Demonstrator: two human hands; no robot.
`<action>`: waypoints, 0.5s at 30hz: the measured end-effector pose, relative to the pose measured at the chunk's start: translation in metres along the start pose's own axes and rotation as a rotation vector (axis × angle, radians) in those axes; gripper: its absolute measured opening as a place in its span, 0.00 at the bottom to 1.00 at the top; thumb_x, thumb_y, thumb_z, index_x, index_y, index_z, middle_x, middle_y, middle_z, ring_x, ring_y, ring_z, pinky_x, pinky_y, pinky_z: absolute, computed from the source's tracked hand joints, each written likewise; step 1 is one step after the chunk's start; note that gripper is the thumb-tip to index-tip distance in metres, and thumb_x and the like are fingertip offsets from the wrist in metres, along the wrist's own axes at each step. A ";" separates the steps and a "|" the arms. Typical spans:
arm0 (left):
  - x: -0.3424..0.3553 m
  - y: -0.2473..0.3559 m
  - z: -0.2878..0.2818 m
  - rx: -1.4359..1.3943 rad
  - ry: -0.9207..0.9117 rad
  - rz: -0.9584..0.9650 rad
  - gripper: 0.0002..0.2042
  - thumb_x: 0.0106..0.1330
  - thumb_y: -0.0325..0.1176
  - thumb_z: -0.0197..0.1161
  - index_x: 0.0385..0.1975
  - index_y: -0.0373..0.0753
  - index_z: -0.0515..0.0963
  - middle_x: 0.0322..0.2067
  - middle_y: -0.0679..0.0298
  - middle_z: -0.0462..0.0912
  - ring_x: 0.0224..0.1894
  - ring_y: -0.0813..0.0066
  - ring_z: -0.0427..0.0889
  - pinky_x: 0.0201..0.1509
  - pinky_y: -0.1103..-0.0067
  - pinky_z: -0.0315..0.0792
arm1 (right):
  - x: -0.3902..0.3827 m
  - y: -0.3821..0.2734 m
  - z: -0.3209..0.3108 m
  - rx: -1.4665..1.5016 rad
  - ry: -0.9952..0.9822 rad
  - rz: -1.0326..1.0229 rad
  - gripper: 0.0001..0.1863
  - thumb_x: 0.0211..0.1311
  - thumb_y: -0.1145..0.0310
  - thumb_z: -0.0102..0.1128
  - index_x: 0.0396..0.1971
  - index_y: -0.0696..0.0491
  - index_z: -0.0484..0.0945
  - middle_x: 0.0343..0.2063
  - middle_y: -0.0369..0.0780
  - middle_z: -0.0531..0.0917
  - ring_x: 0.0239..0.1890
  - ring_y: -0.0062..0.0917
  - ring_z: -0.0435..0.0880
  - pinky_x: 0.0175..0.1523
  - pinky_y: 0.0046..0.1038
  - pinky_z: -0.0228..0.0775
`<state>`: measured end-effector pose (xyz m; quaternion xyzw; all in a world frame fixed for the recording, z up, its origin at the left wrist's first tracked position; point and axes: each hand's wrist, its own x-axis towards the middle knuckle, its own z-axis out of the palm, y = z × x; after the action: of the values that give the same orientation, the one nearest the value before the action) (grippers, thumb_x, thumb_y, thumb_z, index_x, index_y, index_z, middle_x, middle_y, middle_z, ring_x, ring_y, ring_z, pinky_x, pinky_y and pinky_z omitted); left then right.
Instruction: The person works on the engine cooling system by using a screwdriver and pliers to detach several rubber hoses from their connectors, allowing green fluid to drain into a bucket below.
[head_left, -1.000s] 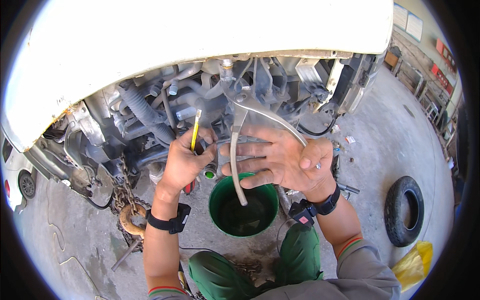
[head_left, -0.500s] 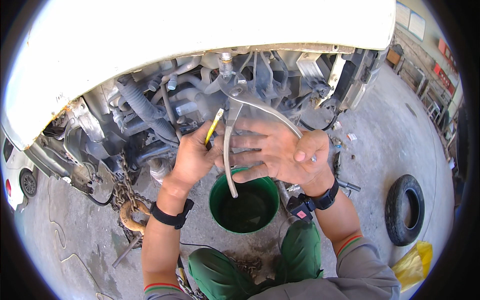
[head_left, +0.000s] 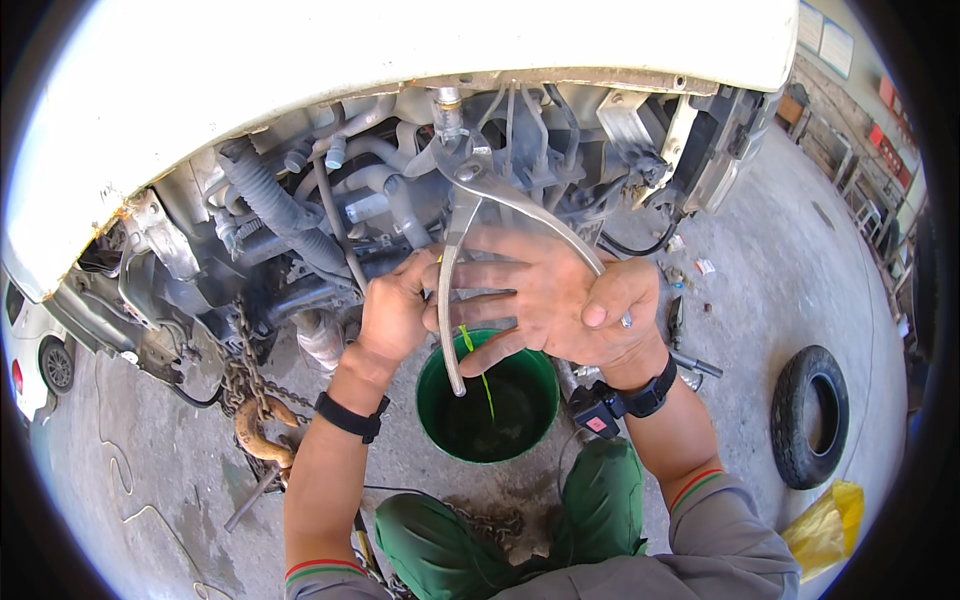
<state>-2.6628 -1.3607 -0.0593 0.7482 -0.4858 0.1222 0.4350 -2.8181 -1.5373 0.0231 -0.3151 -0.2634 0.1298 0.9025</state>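
Observation:
Large metal pliers hang below the white hood edge, jaws up at a metal fitting. My right hand holds their right handle between thumb and palm, its fingers stretched toward the left handle. My left hand is beside the left handle with curled fingers; what is in them is hidden. Below both hands stands a green bucket. A thin yellow-green streak, which looks like liquid, runs down into it.
Hoses and pipes fill the exposed vehicle front. A rusty chain hook hangs at left. A tyre and a yellow bag lie at right on the concrete floor.
The yellow stick-like thing at my left fingers is no longer visible. A yellow-green streak has appeared over the bucket. The pliers have shifted slightly up and left; my right hand still holds them.

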 end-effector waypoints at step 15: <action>-0.003 -0.018 0.005 -0.081 -0.035 -0.038 0.15 0.54 0.27 0.66 0.43 0.45 0.77 0.45 0.60 0.85 0.39 0.52 0.86 0.39 0.68 0.81 | 0.013 0.018 -0.002 0.041 -0.030 -0.061 0.61 0.30 0.67 0.59 0.72 0.68 0.44 0.63 0.61 0.64 0.64 0.58 0.67 0.63 0.65 0.62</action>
<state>-2.6506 -1.3601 -0.0741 0.7409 -0.4837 0.0812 0.4588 -2.8069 -1.5195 0.0156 -0.2864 -0.2837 0.1126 0.9082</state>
